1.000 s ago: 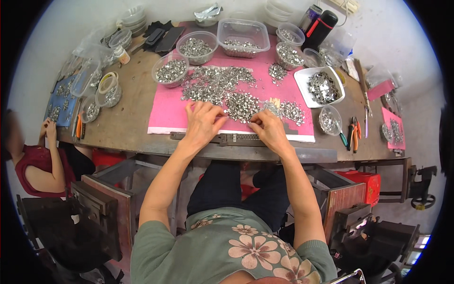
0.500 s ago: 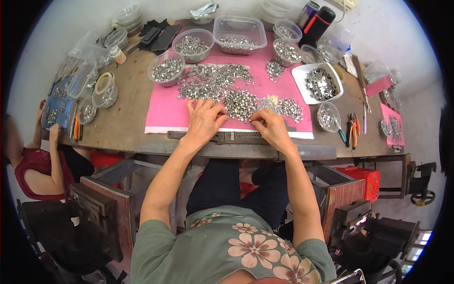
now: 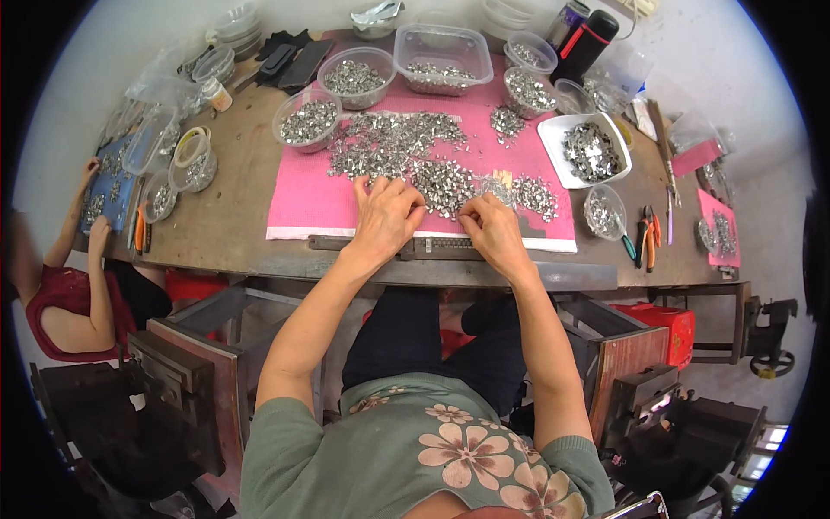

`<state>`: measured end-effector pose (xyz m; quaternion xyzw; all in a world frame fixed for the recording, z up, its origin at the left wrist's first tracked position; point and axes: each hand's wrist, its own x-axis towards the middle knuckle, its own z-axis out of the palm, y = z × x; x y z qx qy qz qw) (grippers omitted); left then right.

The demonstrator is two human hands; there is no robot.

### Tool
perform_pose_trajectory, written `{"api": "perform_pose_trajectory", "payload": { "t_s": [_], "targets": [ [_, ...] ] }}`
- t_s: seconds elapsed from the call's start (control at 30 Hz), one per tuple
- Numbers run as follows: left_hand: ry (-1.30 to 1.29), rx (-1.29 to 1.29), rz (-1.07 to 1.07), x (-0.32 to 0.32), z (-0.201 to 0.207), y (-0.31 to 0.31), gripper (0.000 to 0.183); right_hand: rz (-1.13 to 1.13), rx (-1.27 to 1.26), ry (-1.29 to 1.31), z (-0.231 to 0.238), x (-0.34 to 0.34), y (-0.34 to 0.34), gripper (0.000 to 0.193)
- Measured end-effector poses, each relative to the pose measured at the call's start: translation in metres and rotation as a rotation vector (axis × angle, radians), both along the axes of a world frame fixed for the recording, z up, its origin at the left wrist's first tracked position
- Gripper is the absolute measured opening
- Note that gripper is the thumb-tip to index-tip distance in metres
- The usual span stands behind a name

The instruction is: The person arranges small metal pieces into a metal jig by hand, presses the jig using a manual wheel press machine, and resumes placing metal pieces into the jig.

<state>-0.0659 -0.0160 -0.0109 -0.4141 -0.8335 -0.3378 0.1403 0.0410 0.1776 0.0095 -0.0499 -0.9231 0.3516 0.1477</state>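
Small shiny metal pieces (image 3: 443,189) lie heaped on a pink mat (image 3: 298,203). At the left edge of this heap is my left hand (image 3: 386,214), its fingers bent and its thumb and forefinger close together. My right hand (image 3: 494,229) is at the heap's near right side, fingertips pinched. Whatever either pinch holds is too small to make out. Just below both hands, a dark metal strip with a slotted block (image 3: 441,246) runs along the table's front edge. A wider spread of flat metal bits (image 3: 389,143) lies behind my left hand, and a smaller pile (image 3: 534,199) right of my right hand.
Clear tubs of metal pieces (image 3: 354,76) line the mat's back. A white tray (image 3: 550,138), a small bowl (image 3: 603,214) and orange-handled pliers (image 3: 648,235) stand to the right. At far left, another person's hands (image 3: 99,227) work over a blue mat (image 3: 112,195).
Both hands stay at the heap with only slight finger movement. The whole view has shifted a little. The other person's far hand has moved slightly over the blue mat.
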Motion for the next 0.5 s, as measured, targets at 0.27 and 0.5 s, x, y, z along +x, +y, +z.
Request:
{"api": "perform_pose_trajectory", "payload": {
  "t_s": [0.27, 0.5],
  "targets": [
    [-0.019, 0.063, -0.170, 0.030, 0.021, -0.018, 0.009, 0.040, -0.176, 0.105, 0.010, 0.024, -0.022, 0.012],
    [0.012, 0.082, -0.173, 0.040, 0.003, -0.013, 0.015, 0.050, 0.065, 0.258, -0.006, 0.031, -0.034, 0.015]
  ]
}}
